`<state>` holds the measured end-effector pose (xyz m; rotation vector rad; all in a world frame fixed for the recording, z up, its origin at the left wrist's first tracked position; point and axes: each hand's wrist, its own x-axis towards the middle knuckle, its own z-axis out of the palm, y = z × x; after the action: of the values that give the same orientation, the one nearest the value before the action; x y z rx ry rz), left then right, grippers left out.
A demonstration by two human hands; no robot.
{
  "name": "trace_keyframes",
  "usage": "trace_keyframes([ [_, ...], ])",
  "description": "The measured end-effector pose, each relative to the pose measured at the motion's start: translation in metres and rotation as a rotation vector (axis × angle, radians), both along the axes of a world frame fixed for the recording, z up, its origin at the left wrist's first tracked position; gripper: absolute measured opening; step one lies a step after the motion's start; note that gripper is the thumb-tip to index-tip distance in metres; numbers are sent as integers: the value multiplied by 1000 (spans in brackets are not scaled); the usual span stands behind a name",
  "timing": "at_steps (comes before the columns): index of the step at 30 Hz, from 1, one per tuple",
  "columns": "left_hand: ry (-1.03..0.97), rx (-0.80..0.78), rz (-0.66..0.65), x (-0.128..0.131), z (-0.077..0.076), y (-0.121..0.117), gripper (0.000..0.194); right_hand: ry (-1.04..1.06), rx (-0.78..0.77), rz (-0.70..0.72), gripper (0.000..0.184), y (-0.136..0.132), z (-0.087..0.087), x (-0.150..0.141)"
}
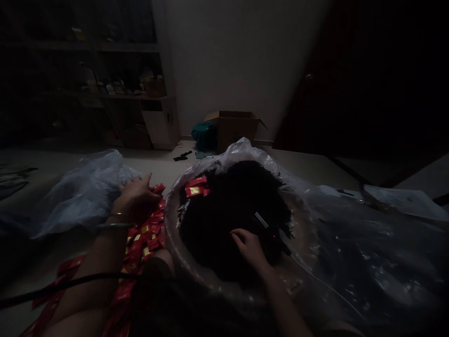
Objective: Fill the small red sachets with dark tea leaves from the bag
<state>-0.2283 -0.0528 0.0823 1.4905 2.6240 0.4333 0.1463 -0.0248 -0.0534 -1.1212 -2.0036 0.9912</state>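
My left hand, with bracelets at the wrist, is over a heap of small red packets left of a round tub lined with clear plastic. Its fingers are apart. Dark, loose, leaf-like material fills much of the tub. Above this material is my right hand, fingers curled and thumb close to them; anything between them is too dark to make out. Just beyond it lies a dark device with a pale strip and a small red light. Several red packets rest on the material at the tub's far left.
Crumpled clear plastic lies at the left, and a large plastic sheet or bag spreads at the right. A black cable crosses my left forearm. By the wall stand an open cardboard box and a teal bag. The room is dim.
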Motion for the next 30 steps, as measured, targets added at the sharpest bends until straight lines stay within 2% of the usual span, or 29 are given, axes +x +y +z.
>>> trace_keyframes([
  [1, 126, -23, 5, 3, -3, 9, 98, -2, -2, 1, 23, 0, 0, 0],
  [2, 206, -44, -69, 9, -8, 21, 102, -3, -1, 2, 23, 0, 1, 0],
  [5, 258, -127, -420, 38, -37, 72, 107, -4, 4, -7, 22, -1, 2, 0],
  [9, 195, -257, -480, 68, -81, 134, 111, -7, 14, -17, 21, -2, 4, 0],
  [11, 140, -286, -472, 69, -96, 152, 104, -17, 20, -13, 22, -2, 4, 0],
  [13, 119, -306, -465, 65, -104, 162, 98, -27, 26, -10, 22, -2, 3, 0],
  [16, 118, -343, -454, 57, -108, 167, 97, -28, 35, -1, 22, -2, 3, -1],
  [20, 117, -387, -461, 52, -104, 161, 95, -30, 44, 1, 22, -1, 4, -1],
  [25, 112, -419, -492, 48, -88, 135, 110, -31, 46, 5, 22, -2, 2, 1],
  [28, 147, -390, -506, 50, -80, 116, 109, -17, 71, -39, 23, 4, 7, -2],
  [30, 129, -321, -504, 56, -80, 107, 103, -24, 126, -77, 23, 16, 16, -13],
])
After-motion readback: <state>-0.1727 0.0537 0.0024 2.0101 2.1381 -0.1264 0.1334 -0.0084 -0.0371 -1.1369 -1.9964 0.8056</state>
